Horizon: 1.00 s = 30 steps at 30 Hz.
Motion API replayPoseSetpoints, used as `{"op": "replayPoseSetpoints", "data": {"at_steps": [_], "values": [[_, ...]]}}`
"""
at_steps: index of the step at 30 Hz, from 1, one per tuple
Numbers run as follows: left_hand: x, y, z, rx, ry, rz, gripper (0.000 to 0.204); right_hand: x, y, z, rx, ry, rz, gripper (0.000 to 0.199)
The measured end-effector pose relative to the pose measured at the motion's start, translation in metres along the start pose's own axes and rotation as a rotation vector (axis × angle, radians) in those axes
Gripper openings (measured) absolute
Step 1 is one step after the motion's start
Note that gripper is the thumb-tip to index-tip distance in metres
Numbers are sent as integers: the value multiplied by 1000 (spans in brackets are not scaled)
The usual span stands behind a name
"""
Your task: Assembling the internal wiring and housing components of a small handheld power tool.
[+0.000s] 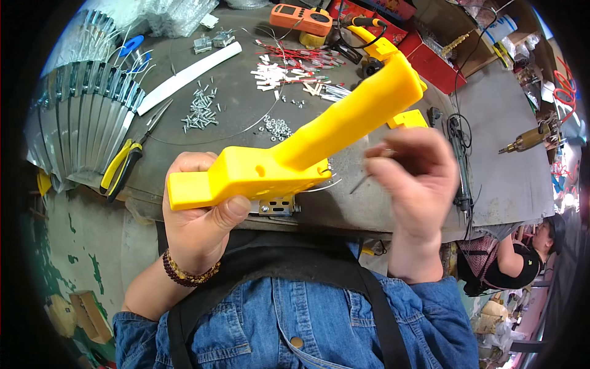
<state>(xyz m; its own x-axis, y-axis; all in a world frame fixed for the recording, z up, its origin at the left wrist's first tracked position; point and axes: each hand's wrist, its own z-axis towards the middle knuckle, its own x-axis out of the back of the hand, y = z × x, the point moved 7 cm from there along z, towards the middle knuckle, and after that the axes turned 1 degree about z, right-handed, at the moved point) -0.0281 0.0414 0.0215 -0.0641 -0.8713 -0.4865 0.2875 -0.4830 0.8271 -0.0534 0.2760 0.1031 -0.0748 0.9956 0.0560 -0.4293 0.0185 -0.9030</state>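
The yellow plastic piece (344, 120) is up in the air over the near side of the table (230, 86), its long tube slanting up to the right. The left hand (195, 230) is clamped around its block end. A slotted metal bracket (279, 206) shows under the block; whether it is fixed there I cannot tell. The right hand (418, 175), blurred, stands apart from the piece, thumb and finger together on 1 thin dark rod (361, 183). This looks like a fitting step; the next move likely calls for a steady left grip and careful right-hand aim. Beyond lie screws (201, 111) and nuts (276, 128). Red packaging (393, 9) at the back bears print too small to read.
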Motion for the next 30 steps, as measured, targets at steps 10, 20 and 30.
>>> {"op": "replayPoseSetpoints", "data": {"at_steps": [10, 20, 30], "values": [[-31, 8, 8, -137, -228, 270, 34, -13, -46, -18, 605, -91, 31, 35], [-54, 30, 19, -271, -410, 514, 37, -35, -46, -19, 497, -298, -862, 29], [-57, -13, 37, 414, -509, 186, 98, 8, -55, -16, 633, -468, -1429, 45]]}}
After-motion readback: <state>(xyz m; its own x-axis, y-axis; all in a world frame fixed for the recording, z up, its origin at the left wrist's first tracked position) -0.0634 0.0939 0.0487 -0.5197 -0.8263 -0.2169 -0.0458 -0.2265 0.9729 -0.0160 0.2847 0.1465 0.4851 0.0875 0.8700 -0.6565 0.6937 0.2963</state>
